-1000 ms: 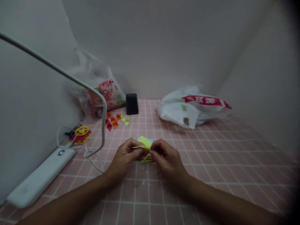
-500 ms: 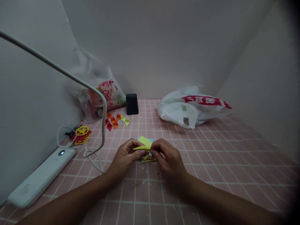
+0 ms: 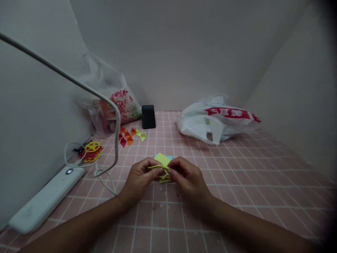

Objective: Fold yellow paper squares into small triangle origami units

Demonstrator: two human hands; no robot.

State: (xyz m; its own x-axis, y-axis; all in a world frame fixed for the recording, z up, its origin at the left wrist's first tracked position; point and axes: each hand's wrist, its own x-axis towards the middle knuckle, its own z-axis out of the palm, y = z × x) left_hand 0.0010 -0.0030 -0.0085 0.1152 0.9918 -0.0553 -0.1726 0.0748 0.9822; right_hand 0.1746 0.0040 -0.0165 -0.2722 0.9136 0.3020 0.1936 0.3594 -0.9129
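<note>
Between my two hands is a small folded piece of yellow paper (image 3: 158,167), raised a little above the table. My left hand (image 3: 140,176) pinches its left part between thumb and fingers. The thumb and fingertips of my right hand (image 3: 188,175) are closed on its right end. Beneath and behind it lie loose sheets: a yellow sheet (image 3: 162,159) on top of a light blue sheet (image 3: 170,157). My fingers partly cover this stack and the paper's exact folds.
Small folded orange papers (image 3: 129,137) and yellow ones (image 3: 143,136) lie behind left. A phone (image 3: 149,116) and two plastic bags (image 3: 123,103) (image 3: 200,124) stand farther back. At left are a power strip (image 3: 47,200), yellow and red cut-outs (image 3: 92,149) and a white cable (image 3: 116,140).
My right hand has shifted slightly left along the yellow paper, its fingertips now closer to my left thumb. The paper tilts a little differently. Everything else stays in place.
</note>
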